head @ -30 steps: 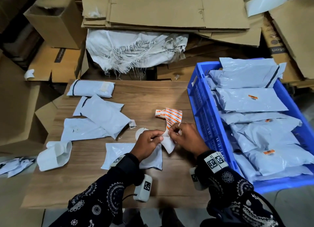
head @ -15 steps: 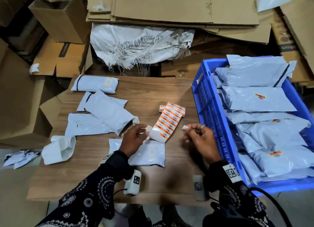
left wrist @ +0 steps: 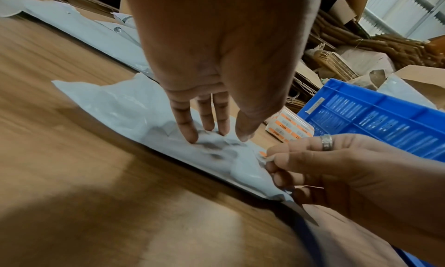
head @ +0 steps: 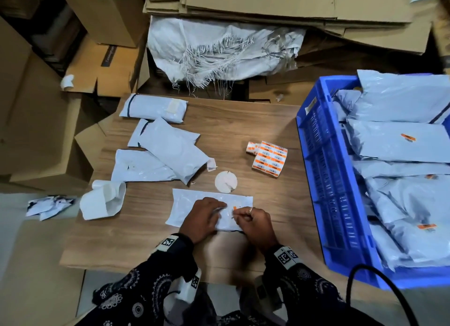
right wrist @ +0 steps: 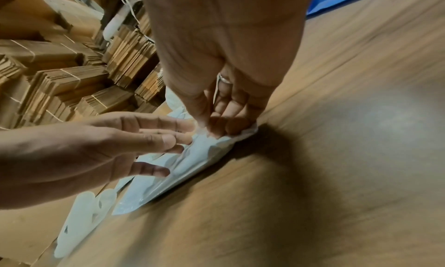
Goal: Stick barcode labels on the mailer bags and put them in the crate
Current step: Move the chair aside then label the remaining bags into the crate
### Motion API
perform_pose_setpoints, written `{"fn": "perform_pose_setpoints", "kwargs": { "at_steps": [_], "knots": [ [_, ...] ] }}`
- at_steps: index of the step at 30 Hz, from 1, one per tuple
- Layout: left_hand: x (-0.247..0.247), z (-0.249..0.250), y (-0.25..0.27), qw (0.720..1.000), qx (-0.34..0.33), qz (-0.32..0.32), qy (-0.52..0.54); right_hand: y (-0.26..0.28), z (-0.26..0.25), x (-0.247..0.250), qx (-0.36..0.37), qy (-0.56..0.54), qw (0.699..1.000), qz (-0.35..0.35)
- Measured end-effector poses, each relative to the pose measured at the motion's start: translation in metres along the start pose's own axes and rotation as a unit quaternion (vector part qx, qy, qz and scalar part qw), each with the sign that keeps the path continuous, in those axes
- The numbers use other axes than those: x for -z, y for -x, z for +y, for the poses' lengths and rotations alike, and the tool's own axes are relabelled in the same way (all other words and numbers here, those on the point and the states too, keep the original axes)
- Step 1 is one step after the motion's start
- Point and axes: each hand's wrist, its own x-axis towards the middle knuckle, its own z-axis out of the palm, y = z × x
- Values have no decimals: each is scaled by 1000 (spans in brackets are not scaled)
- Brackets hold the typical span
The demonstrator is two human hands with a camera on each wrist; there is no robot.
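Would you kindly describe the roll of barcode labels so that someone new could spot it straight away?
Start at the blue crate on the right of the wooden table. Just left of its wall lies the label roll, partly unrolled, apart from both hands. It is the only orange-and-white thing on the tabletop among plain pale mailer bags.

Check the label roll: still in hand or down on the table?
Down. The label roll lies on the table, clear of both hands, partly unrolled.
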Motion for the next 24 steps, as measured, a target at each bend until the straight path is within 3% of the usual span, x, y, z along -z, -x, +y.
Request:
{"fn": "perform_pose_setpoints", "kwargs": {
  "at_steps": [12,19,24],
  "knots": [
    [9,17,-10,981,37,-129,-140,0,7,-4,48,132,990,1],
    [8,15,-11,985,32,-112,-127,-4,11,1,0,60,998,9],
    [12,8,-7,992,29,-93,-87,-21,14,-2,-24,115,993,-17]
  ]
}}
